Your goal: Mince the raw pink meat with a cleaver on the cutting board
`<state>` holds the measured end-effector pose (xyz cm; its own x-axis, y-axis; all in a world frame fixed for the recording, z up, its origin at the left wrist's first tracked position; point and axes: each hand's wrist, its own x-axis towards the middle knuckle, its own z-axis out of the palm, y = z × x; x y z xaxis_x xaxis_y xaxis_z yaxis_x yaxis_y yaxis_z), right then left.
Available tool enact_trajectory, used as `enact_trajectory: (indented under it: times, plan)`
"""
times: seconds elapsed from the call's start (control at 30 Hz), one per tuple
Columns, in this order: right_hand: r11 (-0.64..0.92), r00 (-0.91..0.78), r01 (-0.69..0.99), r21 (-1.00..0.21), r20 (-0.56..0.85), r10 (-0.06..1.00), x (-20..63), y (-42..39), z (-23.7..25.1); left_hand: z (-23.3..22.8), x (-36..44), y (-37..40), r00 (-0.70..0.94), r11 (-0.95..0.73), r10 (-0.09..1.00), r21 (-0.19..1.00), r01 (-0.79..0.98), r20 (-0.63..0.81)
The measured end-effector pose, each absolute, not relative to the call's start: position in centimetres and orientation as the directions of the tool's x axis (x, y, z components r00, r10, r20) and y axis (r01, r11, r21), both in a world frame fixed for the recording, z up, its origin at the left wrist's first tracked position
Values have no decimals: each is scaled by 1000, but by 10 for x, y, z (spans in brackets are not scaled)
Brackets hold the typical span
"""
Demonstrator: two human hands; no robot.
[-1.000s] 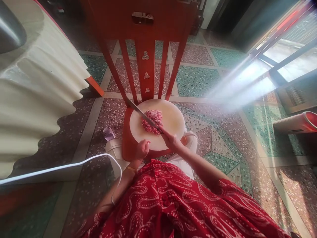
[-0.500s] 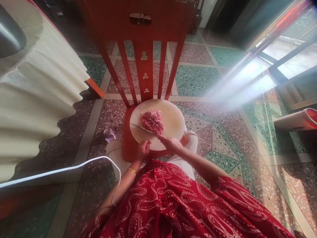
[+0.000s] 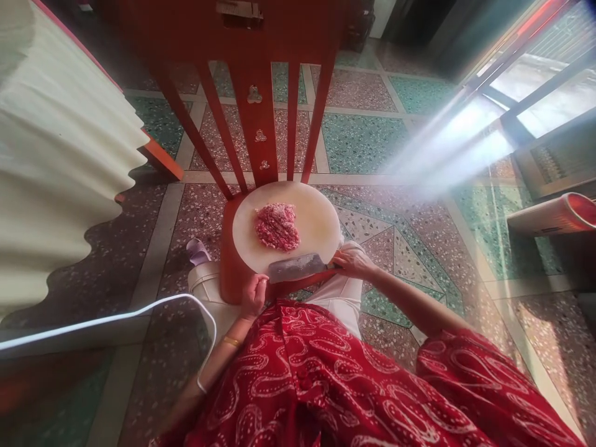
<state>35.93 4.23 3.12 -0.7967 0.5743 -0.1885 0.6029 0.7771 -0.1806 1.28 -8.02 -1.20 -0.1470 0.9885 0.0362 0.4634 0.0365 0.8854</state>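
Note:
A round pale cutting board (image 3: 316,217) lies on the seat of a red wooden chair (image 3: 251,81). A heap of pink minced meat (image 3: 277,226) sits near the board's middle. My right hand (image 3: 354,262) grips the handle of a broad cleaver (image 3: 296,267), whose blade lies flat across the board's near edge, apart from the meat. My left hand (image 3: 254,294) rests at the board's near left rim with its fingers curled and nothing in them.
A cream scalloped tablecloth (image 3: 56,161) hangs at the left. A white cable (image 3: 116,318) runs across the terrazzo floor. A red-rimmed bin (image 3: 559,214) lies on its side at the right, below bright windows. My red patterned dress fills the bottom.
The cleaver left the meat: it swung from the heap's left side to lie flat at the board's near edge. My right hand moved right; my left hand slid slightly down.

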Motion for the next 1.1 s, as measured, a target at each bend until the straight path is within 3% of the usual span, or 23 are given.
enact_trajectory:
  times: [0.27, 0.43, 0.53, 0.63, 0.73, 0.8, 0.87, 0.97, 1.03, 1.1]
  plan:
    - [831, -825, 550, -86, -214, 524, 313, 125, 25, -3, 11, -74, -187, 67, 982, 872, 485, 29]
    - [710, -733, 680, -183, -156, 662, 299, 134, 41, -6, 6, -73, -196, 49, 979, 862, 505, 60]
    - [526, -618, 759, -385, -171, 767, 287, 132, 53, -6, 8, -66, -177, 47, 983, 863, 503, 50]
    - [147, -464, 757, -637, -367, 806, 272, 128, 61, -2, 13, -53, -128, 15, 990, 855, 518, 60]
    - [-235, -365, 648, -725, -566, 739, 258, 115, 70, 1, 16, -40, -90, -23, 992, 847, 531, 83]
    - [-321, -363, 558, -765, -573, 735, 251, 101, 81, 1, 17, -33, -81, -37, 992, 845, 534, 95]
    - [-259, -379, 494, -830, -474, 795, 247, 84, 98, -1, 16, -28, -96, -31, 991, 847, 531, 96]
    - [49, -375, 497, -866, -163, 913, 240, 60, 128, -6, 14, -26, -115, -14, 989, 852, 524, 87]
    - [274, -349, 535, -799, 86, 933, 233, 47, 138, -9, 14, -26, -107, -23, 990, 850, 526, 93]
    - [399, -336, 582, -708, 237, 912, 222, 39, 134, -10, 14, -26, -98, -40, 989, 848, 529, 107]
